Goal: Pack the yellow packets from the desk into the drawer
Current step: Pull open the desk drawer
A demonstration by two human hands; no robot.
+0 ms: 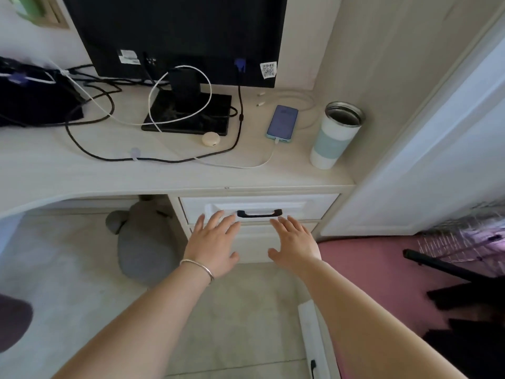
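Observation:
The white top drawer (306, 205) under the desk is shut, with a black handle (259, 213) across its front. My left hand (214, 243), a silver bangle on its wrist, is open with fingers spread, its fingertips at the drawer front just left of the handle. My right hand (296, 243) is open too, fingertips just below the handle's right end. Neither hand holds anything. No yellow packets show on the desk (164, 173) or anywhere else in view.
On the desk stand a black monitor (175, 36) on its base, looping black and white cables, a cream earbud case (211, 138), a blue phone (282, 123) on a charging cable and a white-green tumbler (334, 135). A grey plush (144, 242) lies under the desk. A pink bed (382, 269) is at right.

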